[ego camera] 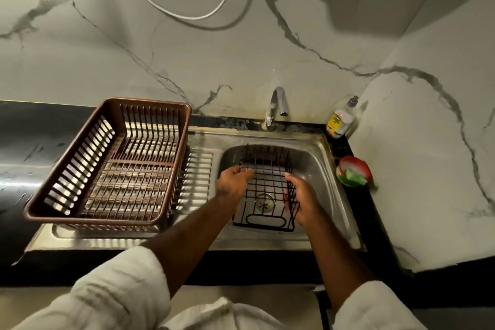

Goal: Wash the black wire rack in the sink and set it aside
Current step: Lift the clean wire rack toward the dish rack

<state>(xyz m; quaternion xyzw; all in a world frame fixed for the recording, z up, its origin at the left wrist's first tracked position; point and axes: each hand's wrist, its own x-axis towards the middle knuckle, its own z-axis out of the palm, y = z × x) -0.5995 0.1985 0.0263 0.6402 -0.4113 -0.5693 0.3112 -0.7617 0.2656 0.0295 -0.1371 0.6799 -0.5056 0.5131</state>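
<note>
1. Layout. At the far left is the black tabltop [16,142]. A brown plastic dish basket [77,158] stands on the ribbed steel drainboard [197,166], just beside the basin, with nothing in it.

2. Left hand. My left hand [233,181] grips the left top edge of the black wire rack [263,169], fingers curled over the rim wire.

3. Rack position. The rack sits inside the sink [313,166], open side up, tilted a little toward me. The drain strainer [264,202] shows through its floor wires. The faucet [277,104] stands behind the basin. I see no water stream.

4. Right hand. My right hand [302,195] holds the right wall of the rack, with the palm against the wires. A reddish patch shows at this palm, but it is too blurred to name.

5. Right side. A dish soap bottle [340,120] stands in the back corner. A red tub with a green scrub pad [353,170] sits on the tabltop edge, near my right hand.

6. Status. In my judgement, washing is at an early stage and the rack is not yet set aside.

7. Hazards.
- Slipping: thin wires wet with soap give a poor grip, so the rack may drop and strike the basin.
- Snagging: fingers pushed between the wires may catch when I turn the rack.
- Collision: lifting the rack rightward may knock the red tub or the bottle.
- Splash: opening the faucet over the tilted rack may throw water onto my sleeves.
</note>
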